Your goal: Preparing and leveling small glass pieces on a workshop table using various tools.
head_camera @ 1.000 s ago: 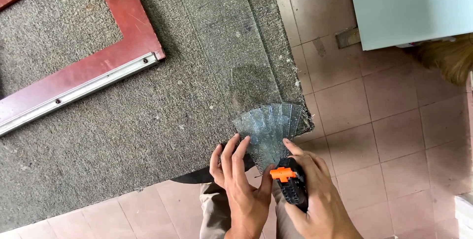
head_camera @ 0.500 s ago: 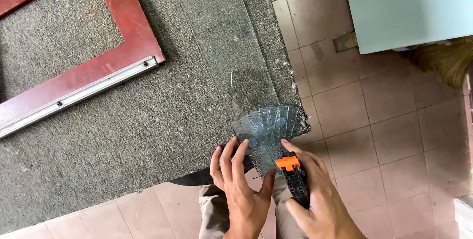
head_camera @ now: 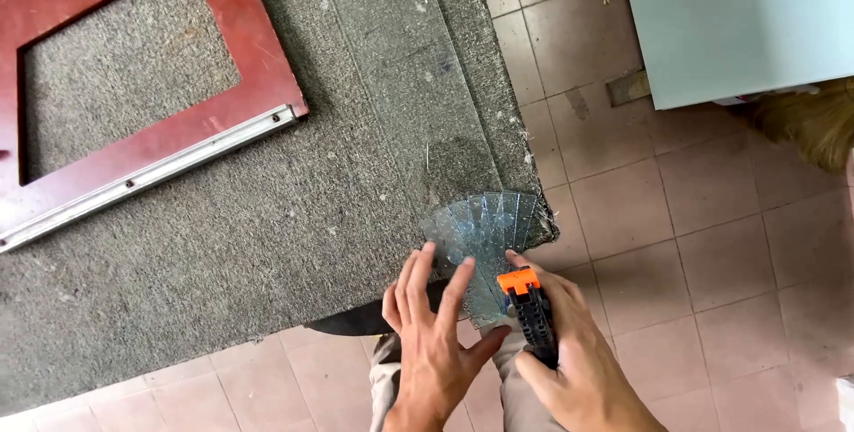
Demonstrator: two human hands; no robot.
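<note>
L hand (head_camera: 436, 352) flat, fingers spread, fingertips (head_camera: 425, 258) pressing down on the fan of glass strips (head_camera: 485, 236) at the table's near-right corner. R hand (head_camera: 569, 361) wrapped tight around a black tool w/ orange head (head_camera: 527, 307), prob a glass cutter or pliers, can't tell which. Orange head sits right at the narrow end of the fan, touching or just off it, can't say for sure.

Glass: about 6 clear blue-ish strips overlapped like a fan, lying on the grey carpet (head_camera: 294, 209) covering the table, wide end near the edge, narrow end overhanging toward me.

How I'd do this step well, imo:
- keep L palm pressure even so strips don't slide on each other
- fingers back from the cut edges, they're sharp
- keep tool head square to the glass, no twisting
- watch the overhang, tile floor (head_camera: 712, 245) below = shatter risk

Red frame w/ metal rail (head_camera: 160, 138) lies well apart, upper left. Pale panel (head_camera: 738, 14) stands on the floor, far right.
</note>
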